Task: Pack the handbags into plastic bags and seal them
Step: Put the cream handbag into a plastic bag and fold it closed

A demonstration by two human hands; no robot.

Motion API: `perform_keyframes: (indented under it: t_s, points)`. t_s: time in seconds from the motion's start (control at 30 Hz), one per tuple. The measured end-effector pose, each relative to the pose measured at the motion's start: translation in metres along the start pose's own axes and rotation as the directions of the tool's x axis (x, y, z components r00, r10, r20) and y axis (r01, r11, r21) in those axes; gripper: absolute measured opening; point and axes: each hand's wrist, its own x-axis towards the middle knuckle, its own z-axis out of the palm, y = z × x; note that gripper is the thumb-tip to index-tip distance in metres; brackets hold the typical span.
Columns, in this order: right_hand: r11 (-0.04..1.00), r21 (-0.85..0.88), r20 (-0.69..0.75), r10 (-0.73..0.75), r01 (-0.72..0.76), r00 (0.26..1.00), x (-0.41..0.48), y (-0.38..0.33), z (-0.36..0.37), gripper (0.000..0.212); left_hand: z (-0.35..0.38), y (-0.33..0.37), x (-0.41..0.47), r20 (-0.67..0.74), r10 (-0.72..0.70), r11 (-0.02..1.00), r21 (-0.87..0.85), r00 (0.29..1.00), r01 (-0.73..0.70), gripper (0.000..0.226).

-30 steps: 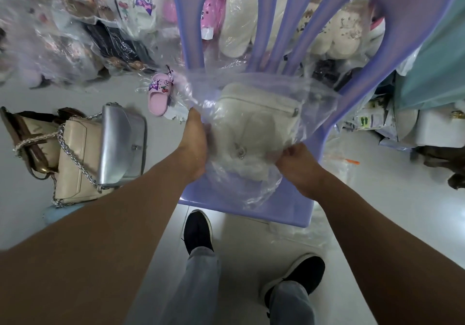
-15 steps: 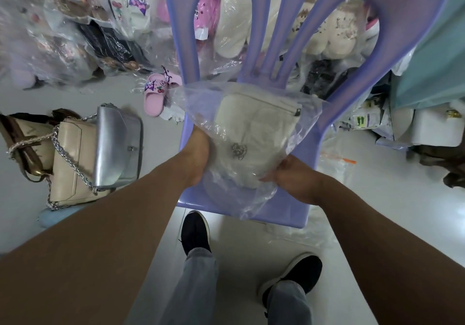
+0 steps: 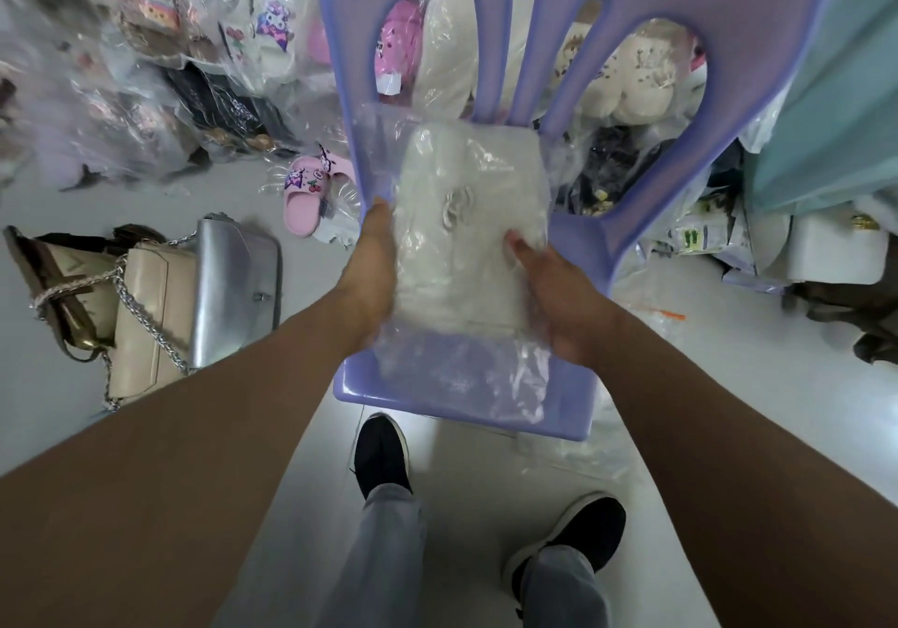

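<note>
A white handbag (image 3: 466, 199) sits inside a clear plastic bag (image 3: 466, 374), held upright over the seat of a purple plastic chair (image 3: 578, 248). My left hand (image 3: 371, 263) grips the bag's left side and my right hand (image 3: 554, 287) grips its right side, thumb on the front. The bag's loose lower end hangs toward the seat's front edge. On the floor at the left lie a silver handbag (image 3: 238, 287), a beige chain-strap handbag (image 3: 141, 316) and a tan bag (image 3: 58, 282).
Piles of bagged slippers and plush toys (image 3: 160, 68) fill the floor behind and to the left of the chair. A pink slipper (image 3: 311, 194) lies by the chair leg. Teal fabric (image 3: 836, 107) and boxes stand at the right. My feet (image 3: 384, 452) are below the seat.
The bagged white handbag has been turned from lying crosswise to standing upright, long side vertical. Both hands shifted with it to its left and right sides.
</note>
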Motion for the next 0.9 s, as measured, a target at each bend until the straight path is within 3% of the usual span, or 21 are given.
perform_keyframes:
  t_s: [0.13,0.27,0.37,0.53,0.67,0.8,0.9]
  points:
    - [0.999,0.032,-0.021,0.024,-0.023,0.999,-0.011,-0.038,0.005,0.044,0.0,0.015,-0.012,0.089,0.003,0.999,-0.042,0.996,0.0,0.056]
    - [0.999,0.003,-0.068,0.052,-0.052,0.996,-0.012,-0.053,0.0,0.041,0.005,0.028,-0.017,0.091,0.04,0.999,0.012,0.995,-0.041,0.039]
    - [0.999,-0.03,-0.101,0.04,-0.044,0.994,-0.016,-0.062,-0.001,0.038,0.002,0.025,-0.022,0.163,-0.06,0.998,-0.013,0.985,0.063,0.044]
    - [0.996,-0.078,-0.144,-0.045,0.034,0.989,-0.032,-0.081,0.008,0.038,0.002,0.026,-0.027,0.106,-0.038,0.992,-0.115,0.994,0.05,0.029]
    - [0.989,0.107,-0.078,-0.09,0.098,0.993,-0.041,-0.09,0.002,0.034,0.01,0.036,-0.033,0.112,-0.008,0.974,-0.223,0.994,0.033,0.041]
    - [0.908,0.41,-0.01,-0.086,0.083,0.996,-0.051,-0.088,-0.01,0.044,-0.002,0.037,-0.029,-0.052,-0.01,0.932,-0.363,0.999,-0.01,0.047]
    - [0.901,0.431,0.052,-0.076,0.047,0.996,-0.054,-0.085,-0.013,0.052,-0.004,0.032,-0.029,-0.156,0.033,0.895,-0.435,0.987,-0.099,0.037]
